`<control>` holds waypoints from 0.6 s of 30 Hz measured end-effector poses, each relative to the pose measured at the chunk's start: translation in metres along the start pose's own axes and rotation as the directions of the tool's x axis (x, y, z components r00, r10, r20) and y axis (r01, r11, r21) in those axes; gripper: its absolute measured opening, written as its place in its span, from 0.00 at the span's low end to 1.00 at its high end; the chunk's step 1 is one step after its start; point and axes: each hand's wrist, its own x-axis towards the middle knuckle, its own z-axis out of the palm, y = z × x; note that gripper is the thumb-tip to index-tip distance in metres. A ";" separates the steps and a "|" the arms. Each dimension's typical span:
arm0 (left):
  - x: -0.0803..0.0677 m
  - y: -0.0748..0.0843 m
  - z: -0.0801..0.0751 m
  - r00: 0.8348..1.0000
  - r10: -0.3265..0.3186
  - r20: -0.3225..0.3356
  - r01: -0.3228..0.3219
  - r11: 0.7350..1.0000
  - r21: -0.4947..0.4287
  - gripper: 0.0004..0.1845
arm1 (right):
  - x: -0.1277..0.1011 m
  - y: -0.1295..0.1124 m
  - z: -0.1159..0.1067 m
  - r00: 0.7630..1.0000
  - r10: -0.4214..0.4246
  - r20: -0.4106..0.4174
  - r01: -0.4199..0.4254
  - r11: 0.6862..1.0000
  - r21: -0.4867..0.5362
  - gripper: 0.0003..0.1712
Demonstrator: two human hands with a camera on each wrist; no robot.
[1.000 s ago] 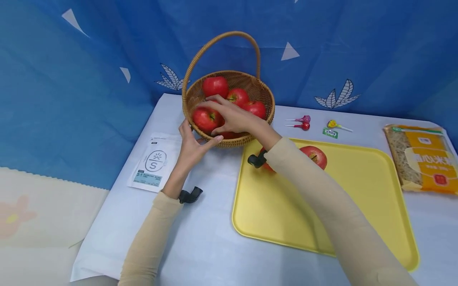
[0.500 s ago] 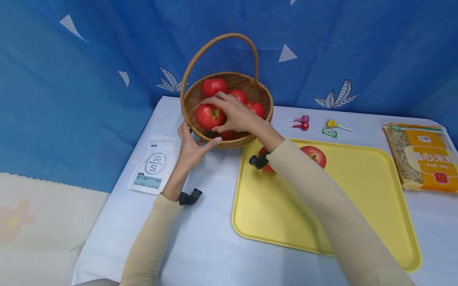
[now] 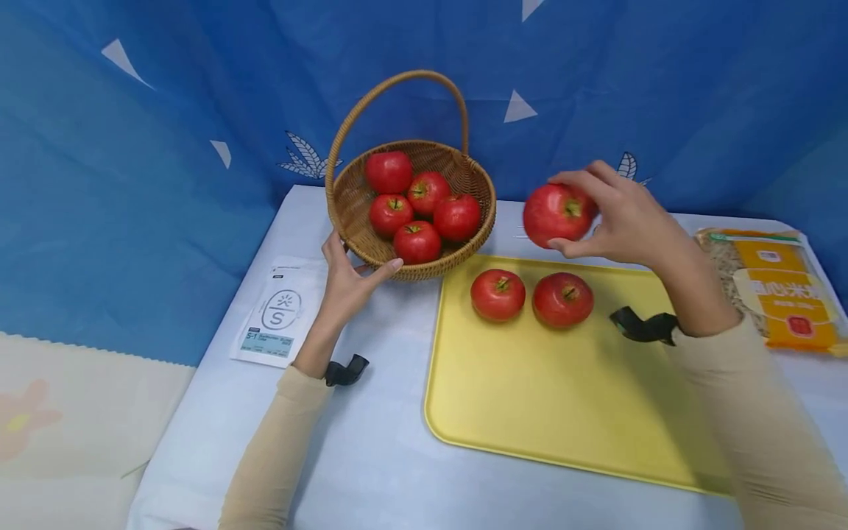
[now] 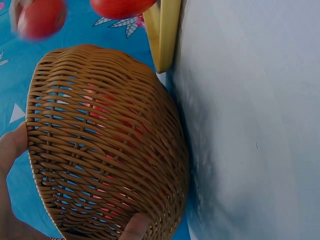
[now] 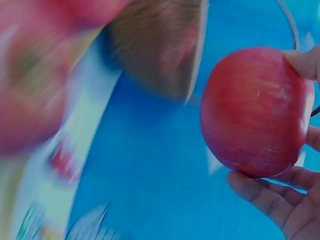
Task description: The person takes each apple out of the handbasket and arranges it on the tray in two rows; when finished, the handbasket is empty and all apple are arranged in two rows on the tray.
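A wicker basket with a hoop handle stands at the back of the table and holds several red apples. My left hand grips its near-left wall, thumb on the rim and fingers under the front. The left wrist view shows the basket's woven side between thumb and a fingertip. My right hand holds one red apple in the air above the far edge of the yellow tray. The right wrist view shows this apple close up. Two apples lie side by side on the tray.
A white sachet lies left of the basket. An orange noodle packet lies at the right table edge. A blue curtain hangs close behind the table. The white table's left edge drops to a pale floor mat.
My right hand has lifted an apple out of the basket and carried it right, to above the tray's far edge. The left hand has stayed on the basket.
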 end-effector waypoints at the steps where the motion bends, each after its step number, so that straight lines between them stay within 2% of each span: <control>1: 0.000 0.000 0.000 1.000 -0.001 -0.001 0.001 1.000 0.001 0.61 | -0.013 0.008 -0.003 0.999 0.043 0.027 -0.043 0.999 -0.017 0.46; 5: -0.001 0.001 -0.001 1.000 -0.007 -0.003 0.007 1.000 0.013 0.61 | -0.060 0.036 -0.004 0.971 0.202 0.131 -0.190 0.977 -0.096 0.47; 9: -0.001 0.001 -0.002 1.000 -0.013 -0.006 0.013 1.000 0.024 0.61 | -0.094 0.056 0.006 0.944 0.276 0.182 -0.255 0.958 -0.129 0.47; 14: -0.002 0.006 -0.001 1.000 -0.019 -0.003 0.019 1.000 0.023 0.60 | -0.121 0.067 0.018 0.920 0.310 0.238 -0.288 0.949 -0.125 0.47; 18: -0.001 0.006 0.000 1.000 -0.021 -0.005 0.021 1.000 0.013 0.60 | -0.131 0.070 0.024 0.883 0.365 0.294 -0.344 0.931 -0.123 0.48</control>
